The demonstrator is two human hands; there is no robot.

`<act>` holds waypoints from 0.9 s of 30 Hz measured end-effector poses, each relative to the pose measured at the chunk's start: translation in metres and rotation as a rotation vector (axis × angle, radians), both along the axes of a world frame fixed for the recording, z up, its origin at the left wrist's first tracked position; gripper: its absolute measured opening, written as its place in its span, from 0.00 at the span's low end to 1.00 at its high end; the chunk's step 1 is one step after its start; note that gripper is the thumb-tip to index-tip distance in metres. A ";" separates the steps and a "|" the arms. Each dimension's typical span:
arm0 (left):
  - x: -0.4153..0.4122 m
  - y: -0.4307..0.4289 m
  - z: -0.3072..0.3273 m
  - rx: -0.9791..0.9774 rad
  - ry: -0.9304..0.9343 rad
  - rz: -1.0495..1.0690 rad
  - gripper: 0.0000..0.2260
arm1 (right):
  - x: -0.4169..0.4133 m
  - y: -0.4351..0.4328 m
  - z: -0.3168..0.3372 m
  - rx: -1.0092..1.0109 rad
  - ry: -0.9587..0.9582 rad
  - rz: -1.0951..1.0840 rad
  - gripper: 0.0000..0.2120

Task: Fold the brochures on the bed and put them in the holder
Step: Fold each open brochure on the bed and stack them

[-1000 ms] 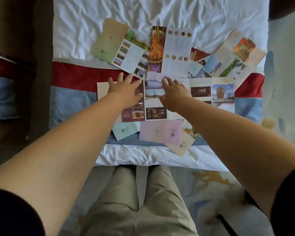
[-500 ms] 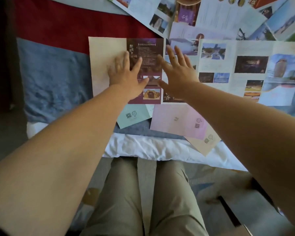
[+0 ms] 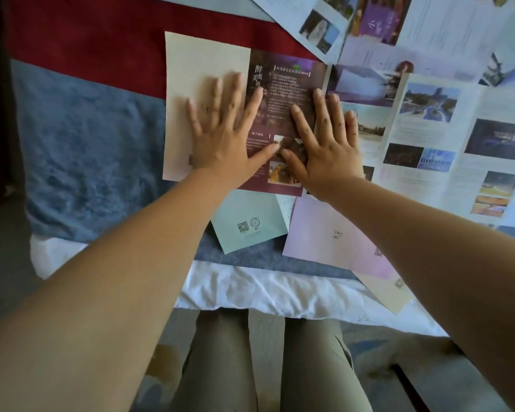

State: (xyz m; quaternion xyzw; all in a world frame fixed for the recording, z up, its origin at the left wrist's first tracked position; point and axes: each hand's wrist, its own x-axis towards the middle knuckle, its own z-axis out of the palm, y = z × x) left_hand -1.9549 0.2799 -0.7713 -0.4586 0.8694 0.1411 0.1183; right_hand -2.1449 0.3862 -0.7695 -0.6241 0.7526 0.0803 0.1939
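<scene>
My left hand (image 3: 220,135) and right hand (image 3: 324,141) press flat, fingers spread, gripping nothing, on the maroon brochure (image 3: 286,84), which lies open on the bed (image 3: 87,144). I should pin its dark side, swing its cream panel (image 3: 197,60) over, and match the edges before creasing.

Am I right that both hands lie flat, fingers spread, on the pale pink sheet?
Not quite. The head view shows the left hand and right hand lying flat, fingers spread, on the maroon and cream brochure; the pink sheet lies nearer the camera.
</scene>
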 end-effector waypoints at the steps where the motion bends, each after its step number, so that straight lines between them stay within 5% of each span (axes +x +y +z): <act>1: 0.001 0.002 0.001 -0.031 -0.015 0.066 0.42 | 0.000 0.001 -0.001 -0.015 0.005 0.006 0.37; 5: 0.005 0.002 0.005 -0.043 -0.035 0.325 0.46 | -0.002 0.003 0.000 -0.047 0.026 -0.004 0.38; 17: 0.007 0.003 0.002 -0.035 0.110 0.305 0.44 | -0.001 0.007 0.000 -0.065 0.011 -0.048 0.37; 22: 0.008 -0.021 -0.002 -0.098 0.071 0.384 0.42 | -0.011 -0.013 0.002 -0.159 -0.019 -0.087 0.29; 27: -0.007 -0.017 -0.002 -0.026 0.318 0.622 0.40 | -0.017 -0.018 -0.009 -0.166 0.013 -0.056 0.36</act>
